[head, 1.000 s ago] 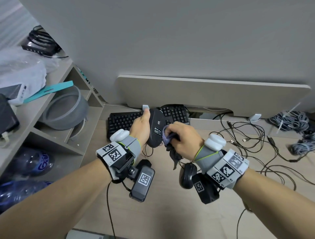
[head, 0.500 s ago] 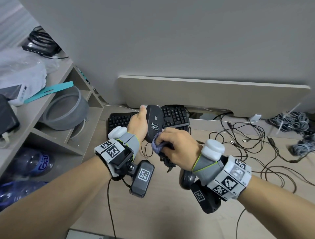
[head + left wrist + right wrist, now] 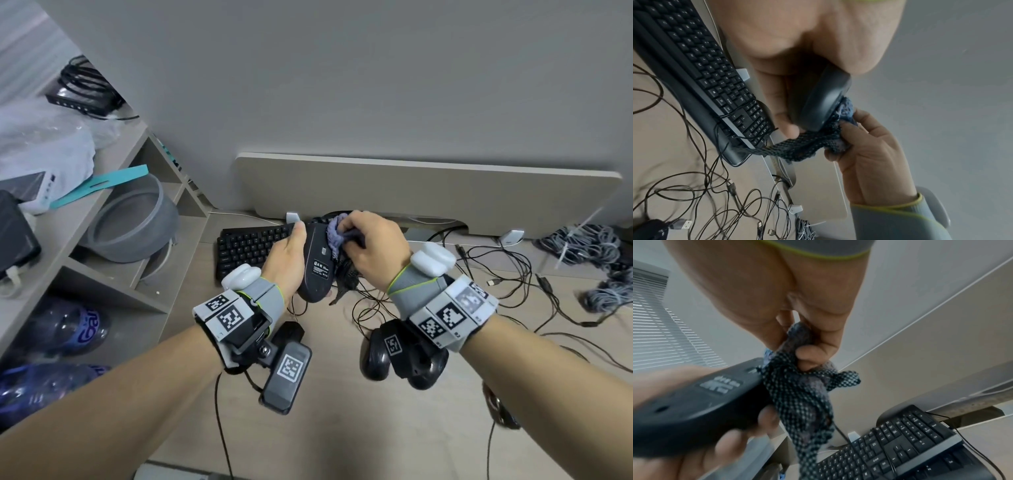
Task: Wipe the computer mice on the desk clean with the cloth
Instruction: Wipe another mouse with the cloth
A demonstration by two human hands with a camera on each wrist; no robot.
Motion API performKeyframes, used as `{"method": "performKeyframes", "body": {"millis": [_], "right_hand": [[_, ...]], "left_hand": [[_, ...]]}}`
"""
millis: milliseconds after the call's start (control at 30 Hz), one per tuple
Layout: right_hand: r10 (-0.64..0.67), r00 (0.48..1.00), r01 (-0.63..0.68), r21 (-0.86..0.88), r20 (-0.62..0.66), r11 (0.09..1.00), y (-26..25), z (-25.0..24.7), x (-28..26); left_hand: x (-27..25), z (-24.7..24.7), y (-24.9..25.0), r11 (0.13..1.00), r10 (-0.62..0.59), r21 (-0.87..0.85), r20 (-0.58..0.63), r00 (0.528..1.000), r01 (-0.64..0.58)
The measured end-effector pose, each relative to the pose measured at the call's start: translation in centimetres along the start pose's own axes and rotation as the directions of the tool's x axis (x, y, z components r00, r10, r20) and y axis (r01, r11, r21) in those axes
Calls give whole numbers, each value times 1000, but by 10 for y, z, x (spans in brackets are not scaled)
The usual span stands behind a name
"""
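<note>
At left of the frame, a grey bowl (image 3: pixel 132 222) sits in a shelf (image 3: pixel 113 284) compartment. At center, above the bench (image 3: pixel 342 428), the left hand (image 3: pixel 287 260) grips a black mouse (image 3: pixel 318 267) underside up. The right hand (image 3: pixel 373 250) bunches a cloth (image 3: pixel 337 234) against the mouse's far end; a second mouse (image 3: pixel 375 356) lies on the bench below.

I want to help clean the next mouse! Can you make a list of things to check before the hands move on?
1. Left hand grips the black mouse, lifted off the desk: ok.
2. Right hand holds the bunched cloth: ok.
3. Cloth touches the mouse's underside, near its far end: ok.
4. Underside clean all over: cannot tell.
5. Mouse's top wiped: cannot tell, it faces away.
6. Another mouse waits on the desk, under the right wrist: ok.
</note>
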State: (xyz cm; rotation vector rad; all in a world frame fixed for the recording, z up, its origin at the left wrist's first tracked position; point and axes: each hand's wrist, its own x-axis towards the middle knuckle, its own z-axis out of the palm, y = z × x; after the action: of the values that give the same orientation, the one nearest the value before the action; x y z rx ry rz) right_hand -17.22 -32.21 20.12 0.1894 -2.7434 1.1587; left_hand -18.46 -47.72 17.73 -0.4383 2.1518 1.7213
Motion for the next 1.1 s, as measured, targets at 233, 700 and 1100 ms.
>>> {"method": "performKeyframes", "body": {"millis": [233,700,1100], "right_hand": [[-111,984,112,0,137,994,-11,3,-22],[-203,972,182,173,114,968,-32,24,-29],[-100,989,79,184,107,980,-34,46,-34]], "left_hand": [[-6,-2,7,999,39,33,-59,997,-37],[-11,-10,22,981,-86,-176,-19,996,81],[5,-27,8,950,-159,-275,-15,987,148]]}}
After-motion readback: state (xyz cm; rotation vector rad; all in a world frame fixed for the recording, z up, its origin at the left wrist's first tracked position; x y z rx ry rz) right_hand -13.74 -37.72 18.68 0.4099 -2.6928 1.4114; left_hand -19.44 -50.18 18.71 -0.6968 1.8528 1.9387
